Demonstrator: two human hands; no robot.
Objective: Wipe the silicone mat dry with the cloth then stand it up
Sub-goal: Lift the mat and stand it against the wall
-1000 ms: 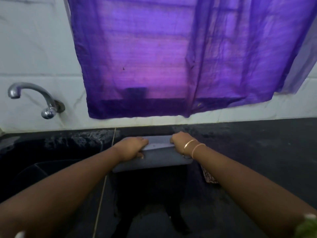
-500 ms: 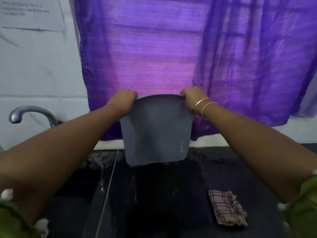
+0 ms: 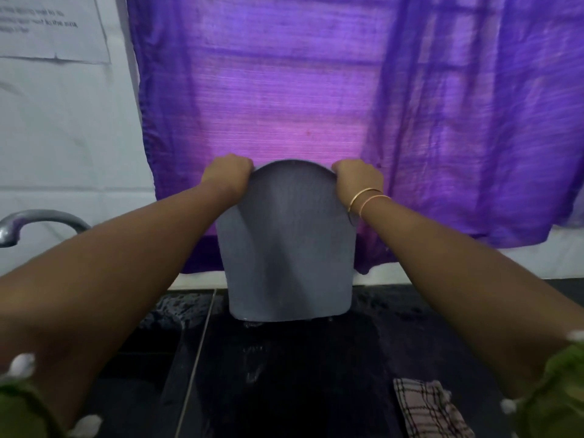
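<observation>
Grey, rounded-corner silicone mat (image 3: 289, 248) is upright, held by both hands in front of the purple curtain (image 3: 284, 90), at the back of the black stone countertop (image 3: 284, 390). Left hand (image 3: 226, 175) grips the mat's top-left corner and right hand (image 3: 358, 178) grips the top-right corner. Both sets of fingers are curled tight over the top edge, knuckles up, the mat's edge pinched inside each fist. Fingertips are hidden behind the mat, so exact thumb placement can't be told. The top edge bows up in an arc between the two fists and the sheet hangs down from them with a soft vertical crease in the middle. The lower edge is down at the rear of the counter, but contact vs. just clear can't be told. Two thin gold bangles (image 3: 366, 199) sit on the right wrist. The crumpled brown-and-white checked cloth (image 3: 426, 406) lies on the counter near right, well apart from the mat and both hands. A chrome tap (image 3: 38, 222) is at far left, with a white paper notice (image 3: 53, 26) on the white wall (image 3: 63, 137) above it.
</observation>
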